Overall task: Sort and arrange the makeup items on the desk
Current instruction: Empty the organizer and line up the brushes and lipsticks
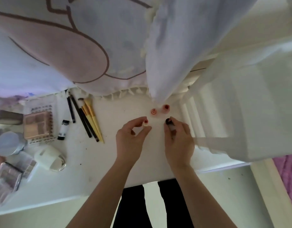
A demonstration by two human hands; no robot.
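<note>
On the white desk [109,155] my left hand [131,139] pinches a small upright lipstick with a red tip [146,122] between thumb and fingers. My right hand [179,137] grips a dark-tipped lipstick tube [168,121], also upright. Just beyond them two more lipsticks stand side by side: a pink one [153,111] and a dark red one [166,108]. To the left lie yellow-handled brushes [92,120], black pencils [81,117], a black-and-white tube [63,130] and an open eyeshadow palette [38,125].
A white curtain [171,51] hangs down to the desk right behind the standing lipsticks. A round lidded jar [9,143], a white case [50,159] and several clear boxes [8,176] crowd the left edge. The desk's front edge runs under my forearms.
</note>
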